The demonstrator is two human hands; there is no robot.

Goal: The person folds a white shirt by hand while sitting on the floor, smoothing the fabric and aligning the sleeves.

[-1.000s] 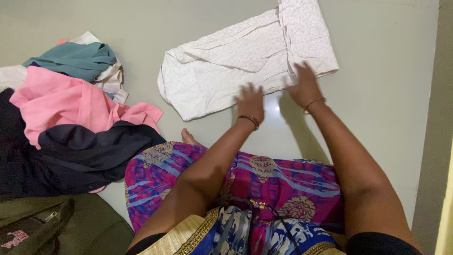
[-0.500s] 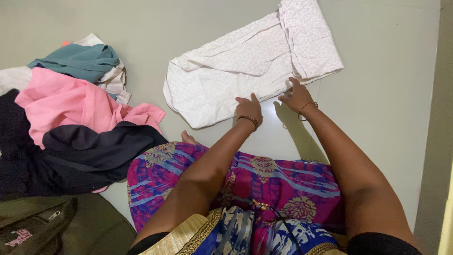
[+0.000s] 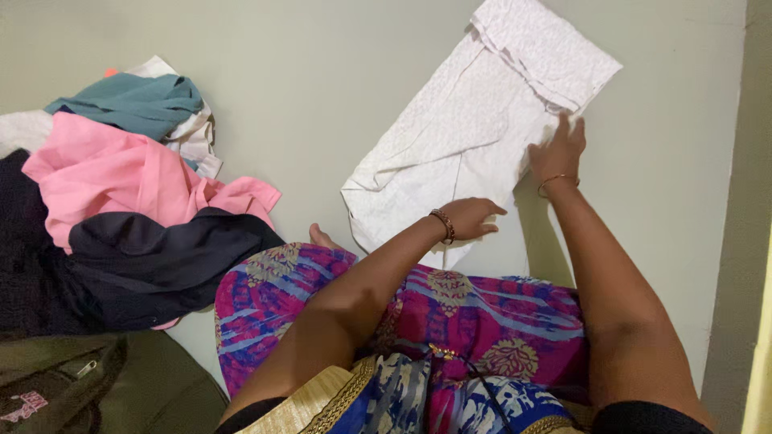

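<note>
Both hands have shifted right along the white cloth: left hand and right hand press flat (fingers spread), smoothing it.

the floor was smooth and pale grey-green, evenly lit. at the right, a lighter wall edge ran from near to far.

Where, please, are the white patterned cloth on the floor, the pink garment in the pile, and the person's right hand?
white patterned cloth (image 3: 450, 145), head view, on its flat middle.
pink garment (image 3: 121, 181), head view, on its crumpled middle.
right hand (image 3: 559, 153), head view, on the back of the hand.
</note>
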